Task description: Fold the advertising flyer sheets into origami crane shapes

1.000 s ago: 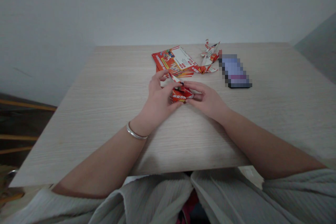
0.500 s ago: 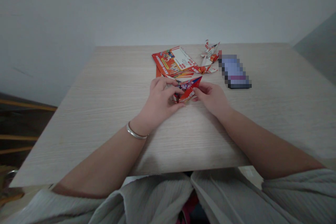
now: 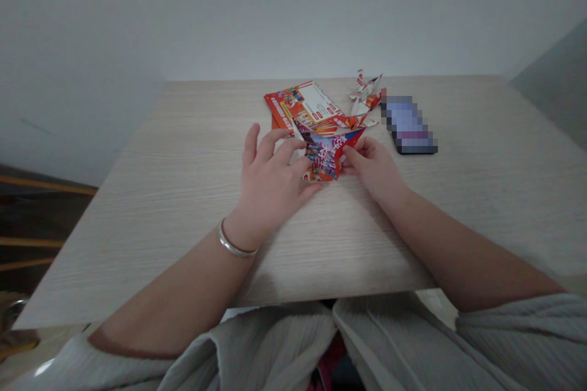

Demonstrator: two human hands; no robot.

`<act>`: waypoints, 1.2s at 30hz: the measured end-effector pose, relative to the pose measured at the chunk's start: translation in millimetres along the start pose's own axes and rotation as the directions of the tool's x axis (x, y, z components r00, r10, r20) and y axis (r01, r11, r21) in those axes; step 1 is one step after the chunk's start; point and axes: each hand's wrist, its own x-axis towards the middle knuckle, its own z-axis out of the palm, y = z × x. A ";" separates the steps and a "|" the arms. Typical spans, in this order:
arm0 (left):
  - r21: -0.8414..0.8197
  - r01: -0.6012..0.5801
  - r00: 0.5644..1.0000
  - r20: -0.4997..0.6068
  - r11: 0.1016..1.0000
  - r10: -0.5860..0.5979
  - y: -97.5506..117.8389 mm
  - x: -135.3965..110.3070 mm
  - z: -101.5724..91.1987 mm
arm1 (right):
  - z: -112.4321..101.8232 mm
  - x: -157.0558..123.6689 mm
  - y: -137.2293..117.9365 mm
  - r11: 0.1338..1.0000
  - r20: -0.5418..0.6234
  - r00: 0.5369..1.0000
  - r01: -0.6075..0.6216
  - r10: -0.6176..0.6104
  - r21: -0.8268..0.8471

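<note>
A partly folded sheet of printed paper (image 3: pixel 323 153), red, blue and purple with white lettering, is between my hands over the table. My right hand (image 3: pixel 373 165) pinches its right side between thumb and fingers. At the left edge, my left hand (image 3: pixel 275 174) has thumb and index finger on the paper, while its other fingers are raised and spread. Part of the left side is hidden by those fingers. Just beyond lies a stack of red printed leaflets (image 3: pixel 298 104). A folded paper crane (image 3: pixel 364 98) rests to the right of the stack.
A phone (image 3: pixel 410 125), blurred out, lies on the light wood table (image 3: pixel 183 134) to the right of the paper crane. The wall (image 3: pixel 293 12) stands behind the table's far edge. Wooden bars (image 3: pixel 32 241) show at the lower left.
The folded paper has opened wider, showing more of its purple and blue print. My left hand has shifted slightly left, its outer fingers lifting and spreading. My right hand still pinches the right side.
</note>
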 end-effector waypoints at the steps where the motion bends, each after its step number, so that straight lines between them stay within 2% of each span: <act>1: 0.017 -0.019 0.999 0.027 1.000 0.018 1.5 0.0 -0.1 | 0.3 0.0 -0.3 1.000 0.003 1.000 -0.004 0.004 0.001; 4: 0.081 -0.096 0.992 0.085 0.992 0.089 6.3 0.2 1.5 | 1.3 0.0 -0.5 1.000 0.017 1.000 0.004 -0.003 -0.021; 7: 0.125 -0.131 0.990 0.073 0.983 0.122 8.1 0.7 5.7 | 2.2 -0.2 0.6 0.998 0.026 0.999 0.020 -0.018 -0.061; 13: -0.042 -0.116 0.991 0.059 0.992 0.119 0.7 1.7 14.4 | 1.9 -2.5 1.8 0.988 0.163 0.982 0.115 -0.098 -0.099; 18: -0.086 -0.107 0.994 -0.043 0.990 0.104 -3.5 2.1 17.5 | 3.2 -7.4 -5.9 0.963 0.156 0.963 0.240 -0.221 -0.121; 23: -0.073 -0.132 0.987 -0.101 0.989 0.124 -6.7 2.9 15.6 | 4.2 -14.2 -14.3 0.948 0.179 0.949 0.287 -0.261 -0.140; 27: -0.096 -0.150 0.987 -0.079 0.984 0.143 -9.7 3.4 12.6 | 4.8 -16.8 -12.6 0.947 0.193 0.936 0.313 -0.293 -0.079; 31: -0.128 -0.123 0.989 -0.100 0.984 0.111 -11.9 3.2 11.6 | 5.8 -18.4 -10.0 0.958 0.217 0.938 0.283 -0.270 -0.035; 36: -0.074 -0.109 0.994 0.009 0.991 0.110 -12.6 2.1 12.1 | 6.1 -19.0 -9.7 0.949 0.244 0.928 0.307 -0.282 -0.073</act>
